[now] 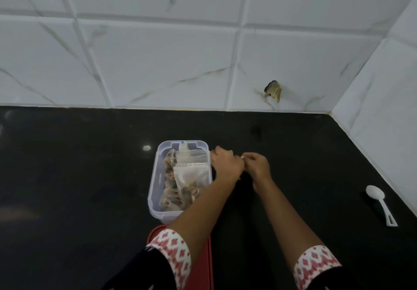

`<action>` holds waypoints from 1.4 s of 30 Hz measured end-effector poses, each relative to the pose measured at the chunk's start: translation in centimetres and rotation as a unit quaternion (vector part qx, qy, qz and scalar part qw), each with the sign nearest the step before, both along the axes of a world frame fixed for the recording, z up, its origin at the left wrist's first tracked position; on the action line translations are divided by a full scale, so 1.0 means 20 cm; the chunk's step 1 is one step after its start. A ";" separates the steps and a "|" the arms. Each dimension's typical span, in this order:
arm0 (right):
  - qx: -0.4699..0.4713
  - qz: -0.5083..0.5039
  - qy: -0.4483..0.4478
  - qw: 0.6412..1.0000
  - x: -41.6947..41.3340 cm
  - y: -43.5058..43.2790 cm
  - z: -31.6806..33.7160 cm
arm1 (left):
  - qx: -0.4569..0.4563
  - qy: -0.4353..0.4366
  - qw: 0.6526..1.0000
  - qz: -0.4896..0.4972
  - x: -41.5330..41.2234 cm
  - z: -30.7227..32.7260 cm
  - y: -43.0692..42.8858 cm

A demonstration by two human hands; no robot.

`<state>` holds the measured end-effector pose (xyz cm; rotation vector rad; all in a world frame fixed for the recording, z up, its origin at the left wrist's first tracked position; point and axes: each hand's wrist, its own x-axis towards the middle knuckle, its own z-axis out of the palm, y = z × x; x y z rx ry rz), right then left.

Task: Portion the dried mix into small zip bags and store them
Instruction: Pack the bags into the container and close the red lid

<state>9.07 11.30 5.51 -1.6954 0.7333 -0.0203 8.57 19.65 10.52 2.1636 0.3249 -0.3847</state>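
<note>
Head view — a small zip bag (242, 157), mostly hidden, was pinched by left hand (226, 165) and right hand (257, 165) beside the container (152, 190) of filled bags (191, 172); sealing was judged underway — stowing inside would be required next.

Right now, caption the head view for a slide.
Left hand and right hand pinch a small bag beside a clear container of filled bags; spoon nearby.

Clear plastic tub (155, 190) on a glossy black stone desk (79, 165); white plastic spoon (381, 204); marble-look glazed tiles (158, 64).
</note>
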 end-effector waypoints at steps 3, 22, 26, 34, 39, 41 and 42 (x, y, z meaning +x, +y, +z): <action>0.033 0.003 0.019 0.999 0.02 -0.01 -0.06 | -0.013 0.059 0.997 0.042 0.06 -0.05 -0.03; 0.063 0.034 -0.062 0.996 -0.05 -0.04 0.12 | -0.134 -0.046 0.989 0.042 0.01 -0.04 0.01; 0.015 0.050 -0.127 0.991 -0.11 0.00 0.26 | -0.204 -0.122 0.971 0.022 -0.07 0.04 0.11; -0.044 0.099 -0.229 0.967 -0.22 0.20 0.47 | -0.205 -0.287 0.935 0.034 -0.21 0.17 0.44; -0.043 0.146 -0.255 0.955 -0.26 0.32 0.53 | -0.224 -0.328 0.917 0.044 -0.28 0.20 0.60; -0.048 0.170 -0.239 0.955 -0.27 0.35 0.52 | -0.223 -0.322 0.919 0.045 -0.31 0.18 0.65; -0.055 0.182 -0.228 0.955 -0.27 0.36 0.50 | -0.222 -0.313 0.922 0.050 -0.32 0.15 0.68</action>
